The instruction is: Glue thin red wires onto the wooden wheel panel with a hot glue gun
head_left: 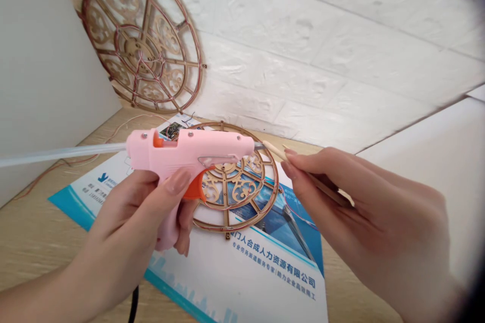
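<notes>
My left hand (151, 212) is wrapped round the handle of a pink hot glue gun (204, 149), its thumb beside the orange trigger (196, 187). A long translucent glue stick (64, 154) sticks out of the gun's back end to the left. Between the fingertips of my right hand (364, 212) is a thin wooden stick (278, 151), its pale tip touching or very near the metal nozzle (259, 146). Below the gun, a round brown openwork frame (227, 228) with scroll patterns lies on a printed folder; the gun hides part of it.
A larger round openwork frame (184, 73) with reddish wires leans against the white brick-patterned wall (303, 45). The blue-and-white folder (265, 292) rests on the wooden table (56, 242). Thin wires (109, 136) run along the left, and a black cord (133, 308) hangs below the gun.
</notes>
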A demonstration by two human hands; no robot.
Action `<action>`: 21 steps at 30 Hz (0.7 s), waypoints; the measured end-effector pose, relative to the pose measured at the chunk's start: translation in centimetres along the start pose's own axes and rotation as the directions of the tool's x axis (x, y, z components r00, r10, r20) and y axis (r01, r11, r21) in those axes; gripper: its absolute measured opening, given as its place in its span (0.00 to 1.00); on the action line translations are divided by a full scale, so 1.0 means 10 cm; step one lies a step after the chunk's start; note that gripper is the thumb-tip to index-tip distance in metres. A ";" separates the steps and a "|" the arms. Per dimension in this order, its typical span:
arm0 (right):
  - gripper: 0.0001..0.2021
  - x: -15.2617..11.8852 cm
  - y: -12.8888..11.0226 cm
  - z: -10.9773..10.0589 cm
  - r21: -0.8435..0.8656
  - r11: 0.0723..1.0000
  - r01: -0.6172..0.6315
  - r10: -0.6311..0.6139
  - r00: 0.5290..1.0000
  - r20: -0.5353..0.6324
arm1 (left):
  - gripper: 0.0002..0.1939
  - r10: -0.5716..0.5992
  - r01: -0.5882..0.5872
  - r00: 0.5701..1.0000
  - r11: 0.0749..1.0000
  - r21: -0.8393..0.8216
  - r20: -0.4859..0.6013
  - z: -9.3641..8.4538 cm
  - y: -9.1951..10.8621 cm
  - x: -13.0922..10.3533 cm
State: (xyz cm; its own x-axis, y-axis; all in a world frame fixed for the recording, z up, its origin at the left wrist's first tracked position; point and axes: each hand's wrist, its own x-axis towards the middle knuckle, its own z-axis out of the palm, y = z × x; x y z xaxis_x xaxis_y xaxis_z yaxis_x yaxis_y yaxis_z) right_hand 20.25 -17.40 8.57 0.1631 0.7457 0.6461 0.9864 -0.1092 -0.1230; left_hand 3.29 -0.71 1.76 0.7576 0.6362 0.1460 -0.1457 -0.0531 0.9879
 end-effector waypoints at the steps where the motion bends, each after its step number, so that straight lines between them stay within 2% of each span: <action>1: 0.08 0.00 0.00 0.00 0.000 1.000 -0.008 0.008 1.000 0.005 | 0.28 0.000 0.000 1.000 1.000 0.010 -0.002 0.00 0.00 0.00; 4: 0.08 0.01 -0.02 -0.01 -0.001 1.000 -0.027 0.027 1.000 0.015 | 0.30 -0.007 0.007 1.000 1.000 0.021 -0.005 -0.01 0.01 -0.01; 10: 0.08 0.05 -0.01 -0.03 0.043 0.997 -0.072 0.071 0.997 0.023 | 0.26 -0.038 0.038 0.999 0.999 -0.008 -0.022 -0.01 0.00 -0.02; 16: 0.07 0.08 -0.04 -0.08 0.050 0.990 -0.135 0.133 0.990 0.043 | 0.24 -0.010 0.009 1.000 1.000 -0.017 -0.027 0.01 0.02 0.00; 21: 0.07 0.04 -0.02 -0.07 0.003 0.997 -0.078 0.078 0.997 0.021 | 0.24 -0.026 0.026 0.999 0.999 -0.020 -0.031 0.01 0.03 0.00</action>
State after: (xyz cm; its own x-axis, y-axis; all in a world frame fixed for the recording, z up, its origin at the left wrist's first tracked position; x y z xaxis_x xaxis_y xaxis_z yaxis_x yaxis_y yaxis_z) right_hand 20.14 -17.50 9.41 0.2394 0.7484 0.6186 0.9705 -0.1651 -0.1757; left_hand 3.31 -0.82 2.05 0.7413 0.6607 0.1183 -0.1386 -0.0217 0.9901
